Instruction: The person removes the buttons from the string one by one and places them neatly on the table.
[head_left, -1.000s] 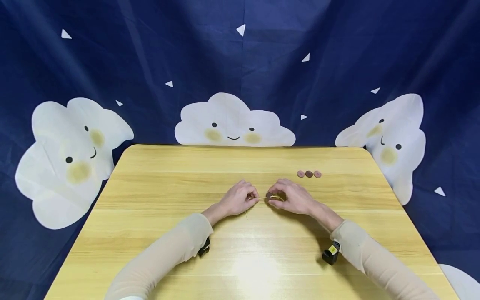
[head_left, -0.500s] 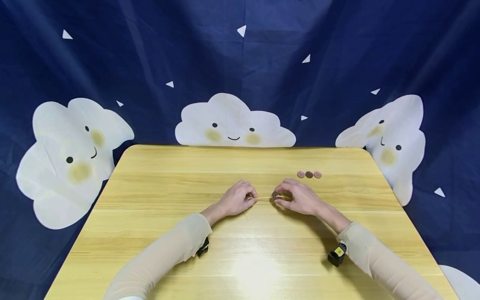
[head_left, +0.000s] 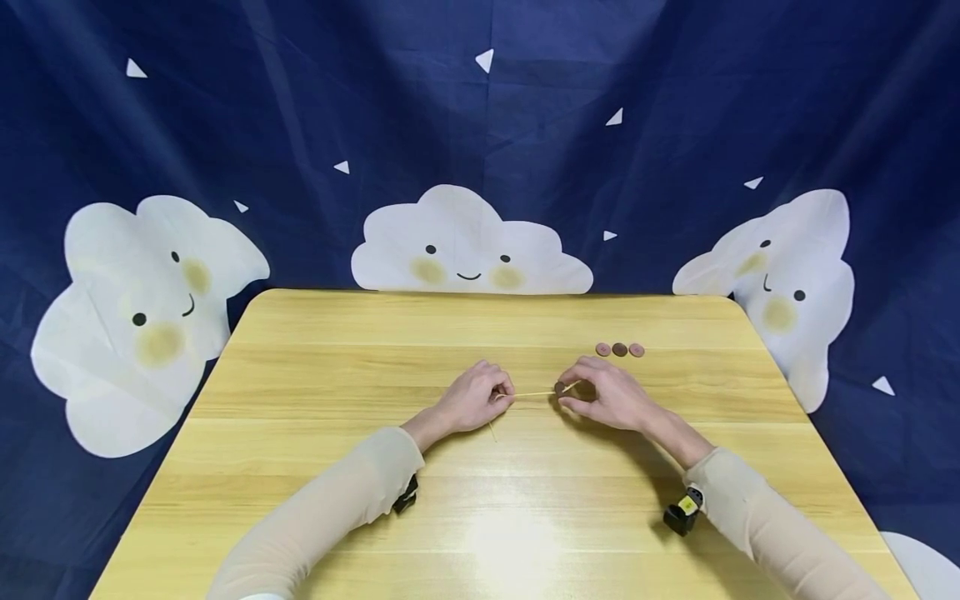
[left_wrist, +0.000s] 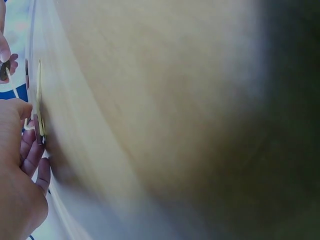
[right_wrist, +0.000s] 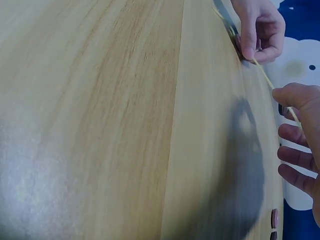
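Beige sleeves point(head_left: 330, 504); black wrist cameras point(head_left: 678, 522), right with yellow patch point(head_left: 687, 505)

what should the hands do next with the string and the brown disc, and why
I'd probably slide the brown disc toward the left hand along the yellow string: the string shows on both sides of the disc and runs straight between the hands, and the right hand pinches the disc.

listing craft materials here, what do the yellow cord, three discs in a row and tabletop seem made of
Yellow cord: probably textile, dull; thin and bending where slack. Three discs: perhaps wood or plastic; matte brown tones, too small to tell. Tabletop: wood or wood-look laminate, satiny; pale grain, bright glare patch.
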